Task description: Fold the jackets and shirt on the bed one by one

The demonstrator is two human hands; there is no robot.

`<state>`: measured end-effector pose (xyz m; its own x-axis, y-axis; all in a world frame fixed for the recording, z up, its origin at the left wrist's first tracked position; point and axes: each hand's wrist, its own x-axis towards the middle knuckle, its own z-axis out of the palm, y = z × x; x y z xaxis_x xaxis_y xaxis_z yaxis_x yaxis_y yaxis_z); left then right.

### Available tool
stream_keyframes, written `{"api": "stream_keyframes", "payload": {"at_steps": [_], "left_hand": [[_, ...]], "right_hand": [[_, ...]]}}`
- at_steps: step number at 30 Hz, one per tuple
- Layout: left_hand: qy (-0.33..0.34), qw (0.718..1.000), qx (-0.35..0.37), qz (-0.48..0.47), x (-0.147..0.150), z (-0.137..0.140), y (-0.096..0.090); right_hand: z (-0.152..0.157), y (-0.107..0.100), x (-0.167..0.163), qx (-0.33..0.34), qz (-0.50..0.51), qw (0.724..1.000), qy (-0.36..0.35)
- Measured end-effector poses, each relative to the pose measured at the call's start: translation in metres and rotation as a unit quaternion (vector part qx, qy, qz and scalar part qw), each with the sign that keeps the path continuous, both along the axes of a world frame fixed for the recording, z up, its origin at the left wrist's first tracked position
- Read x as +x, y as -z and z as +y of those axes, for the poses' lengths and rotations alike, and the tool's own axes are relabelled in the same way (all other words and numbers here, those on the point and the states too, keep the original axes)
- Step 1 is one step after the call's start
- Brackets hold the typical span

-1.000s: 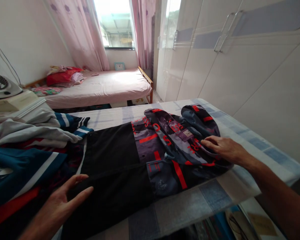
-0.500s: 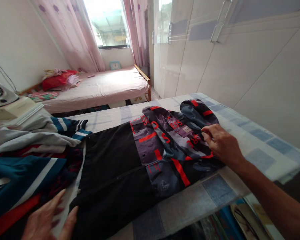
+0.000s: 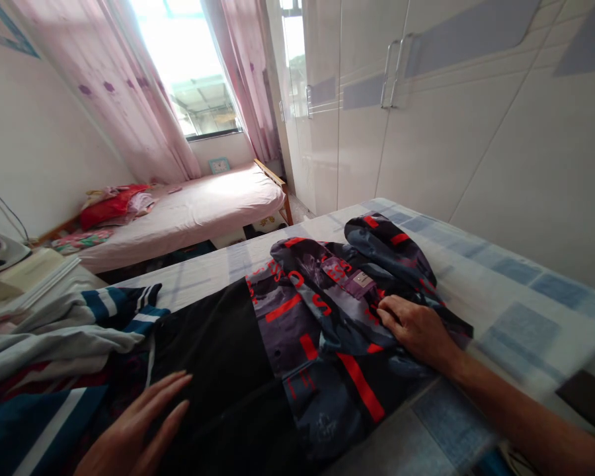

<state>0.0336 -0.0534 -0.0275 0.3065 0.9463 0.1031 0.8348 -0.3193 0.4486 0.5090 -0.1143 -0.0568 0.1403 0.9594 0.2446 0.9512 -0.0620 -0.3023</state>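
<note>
A jacket [image 3: 218, 370] lies spread on the table, black at its lower part and dark grey-purple with red bars and letters at its upper part. My right hand [image 3: 416, 327] has its fingers curled on the patterned cloth near a purple patch with a small metal-looking label; the fingertips are partly hidden in the folds. Over the black part, near its left edge, my left hand [image 3: 139, 423] is open with fingers stretched out. Whether it touches the cloth, I cannot tell. One sleeve is bunched beyond my right hand.
A heap of clothes [image 3: 44, 344], grey, teal and red, lies left of the jacket. The table [image 3: 515, 330] has a blue-and-white checked cover. Behind it stand a pink-sheeted bed [image 3: 203, 211] and white wardrobes [image 3: 476, 145]. A fan [image 3: 0, 251] is at far left.
My right hand has shifted left on the patterned cloth, near the purple patch. My left hand has moved right and up over the black part. The camera view has tilted up.
</note>
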Motion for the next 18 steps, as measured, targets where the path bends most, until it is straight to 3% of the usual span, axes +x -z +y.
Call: {"api": "stream_keyframes", "payload": {"at_steps": [4, 6, 9, 14, 18], "left_hand": [[0.068, 0.995, -0.019, -0.077, 0.091, 0.091, -0.047], [0.058, 0.992, -0.034, -0.103, 0.140, 0.136, -0.053], [0.058, 0.989, -0.037, -0.128, 0.201, 0.189, -0.045], [0.025, 0.978, -0.061, -0.200, 0.261, 0.222, -0.025], [0.001, 0.952, -0.085, -0.295, 0.283, 0.220, -0.032]], "right_hand": [[-0.001, -0.004, -0.003, 0.000, 0.035, 0.999, 0.002], [-0.001, -0.005, -0.004, 0.010, 0.052, 0.999, 0.002], [-0.001, -0.007, -0.004, 0.012, 0.077, 0.997, -0.003], [-0.001, -0.006, -0.003, 0.009, 0.099, 0.995, -0.004], [0.000, -0.004, -0.003, 0.006, 0.104, 0.994, -0.004]]}}
